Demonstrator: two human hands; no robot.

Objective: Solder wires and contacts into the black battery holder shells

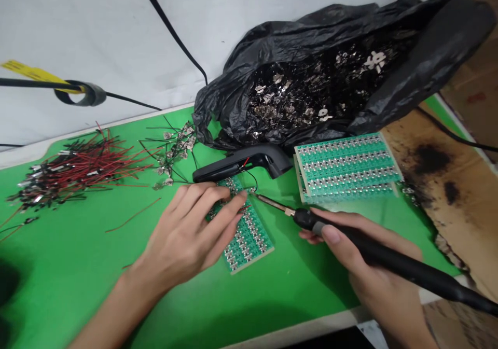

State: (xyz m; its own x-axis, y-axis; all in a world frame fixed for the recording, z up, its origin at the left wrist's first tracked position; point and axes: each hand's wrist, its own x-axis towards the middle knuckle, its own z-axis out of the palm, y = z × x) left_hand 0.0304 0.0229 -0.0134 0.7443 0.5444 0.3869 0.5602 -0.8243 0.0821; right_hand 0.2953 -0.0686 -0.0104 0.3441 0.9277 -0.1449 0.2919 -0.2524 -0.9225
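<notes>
My right hand (pixel 361 255) grips a black soldering iron (pixel 373 250), its metal tip pointing left. That tip meets the end of a thin black wire (pixel 252 176) beside my left fingertips. My left hand (pixel 194 229) lies over a green circuit board (pixel 249 235) with rows of silver contacts, its fingers bent and close together; what they pinch is hidden. Just behind the fingers rests a black curved plastic housing (pixel 241 162), with short red and black wires coming out of its hollow.
Green boards (pixel 346 165) lie stacked at right, beside scorched cardboard (pixel 424 157). A black plastic bag (pixel 311 43) full of small metal pieces (pixel 288 100) sits behind. Red and black wires (pixel 97 159) are heaped at left; contacts with black leads (pixel 175 147) lie nearer the middle.
</notes>
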